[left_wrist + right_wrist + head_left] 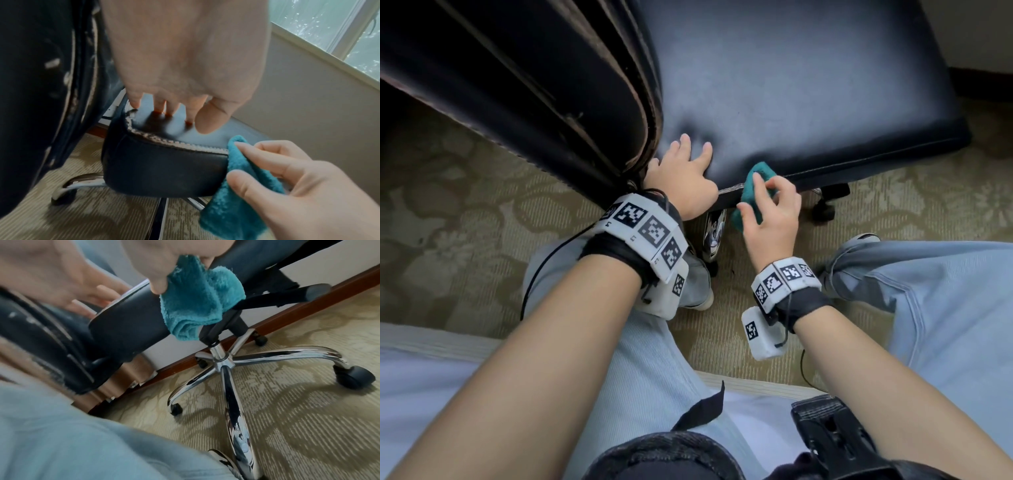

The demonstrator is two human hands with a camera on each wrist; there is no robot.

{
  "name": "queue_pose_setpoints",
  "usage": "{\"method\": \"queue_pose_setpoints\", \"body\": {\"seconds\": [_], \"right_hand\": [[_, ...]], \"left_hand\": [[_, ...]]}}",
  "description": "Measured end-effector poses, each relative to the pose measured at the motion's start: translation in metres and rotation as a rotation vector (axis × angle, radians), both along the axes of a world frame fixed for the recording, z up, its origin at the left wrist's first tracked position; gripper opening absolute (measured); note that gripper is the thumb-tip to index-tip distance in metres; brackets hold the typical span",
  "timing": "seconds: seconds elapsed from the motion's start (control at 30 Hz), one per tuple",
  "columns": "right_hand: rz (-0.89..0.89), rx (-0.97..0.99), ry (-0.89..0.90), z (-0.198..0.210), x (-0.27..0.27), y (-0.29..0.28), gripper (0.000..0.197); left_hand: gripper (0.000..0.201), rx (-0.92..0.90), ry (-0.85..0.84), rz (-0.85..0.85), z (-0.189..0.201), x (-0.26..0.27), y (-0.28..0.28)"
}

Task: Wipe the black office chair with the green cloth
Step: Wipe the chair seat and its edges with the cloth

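The black office chair's seat (791, 85) fills the upper middle of the head view, its worn backrest (517, 85) leaning at the left. My left hand (688, 171) lies on the seat's near left corner with fingers spread and pressing on the leather (164, 129). My right hand (767, 209) pinches the folded green cloth (751, 181) and holds it against the seat's front edge (164, 170). The cloth (246, 186) drapes down over that edge, and it hangs bunched below the thumb (197, 301) in the right wrist view.
The chrome five-star base (226, 363) with black castors (353, 376) stands on patterned beige carpet (448, 205). A brown skirting board (287, 316) and a wall run behind. A window (339, 24) sits at the right. My knees in light jeans (945, 308) flank the chair.
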State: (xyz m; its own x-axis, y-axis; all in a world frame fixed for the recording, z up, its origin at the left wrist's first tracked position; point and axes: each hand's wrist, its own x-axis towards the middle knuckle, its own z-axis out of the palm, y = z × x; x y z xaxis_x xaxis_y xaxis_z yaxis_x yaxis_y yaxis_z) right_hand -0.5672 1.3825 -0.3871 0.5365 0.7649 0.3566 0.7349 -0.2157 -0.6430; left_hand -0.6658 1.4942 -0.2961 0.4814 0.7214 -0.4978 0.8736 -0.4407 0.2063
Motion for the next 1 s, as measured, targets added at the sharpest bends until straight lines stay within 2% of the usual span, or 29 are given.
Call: {"method": "queue_pose_setpoints", "body": {"seconds": [0.17, 0.33, 0.43, 0.63, 0.73, 0.83, 1.0], "right_hand": [[0.141, -0.044, -0.023, 0.003, -0.016, -0.001, 0.039], [-0.016, -0.016, 0.035, 0.005, 0.008, -0.009, 0.036], [-0.018, -0.022, 0.054, 0.003, 0.011, -0.009, 0.039], [0.291, -0.004, 0.01, 0.001, -0.03, 0.006, 0.042], [0.365, -0.024, -0.035, 0.003, -0.033, 0.009, 0.048], [0.333, -0.066, -0.082, 0.004, -0.013, 0.001, 0.052], [0.12, -0.128, -0.025, 0.004, 0.031, -0.024, 0.04]], "left_hand": [[0.071, 0.0, -0.019, 0.006, -0.002, -0.001, -0.002], [0.073, -0.006, -0.032, 0.011, -0.003, -0.008, -0.002], [0.073, -0.005, -0.033, 0.005, -0.003, -0.008, -0.003], [0.07, 0.001, -0.02, -0.013, -0.002, -0.009, 0.002], [0.07, 0.016, -0.024, -0.029, -0.002, -0.011, 0.004], [0.07, 0.029, -0.025, -0.032, -0.004, -0.012, 0.006], [0.076, 0.008, -0.043, -0.014, -0.007, -0.011, 0.002]]}}
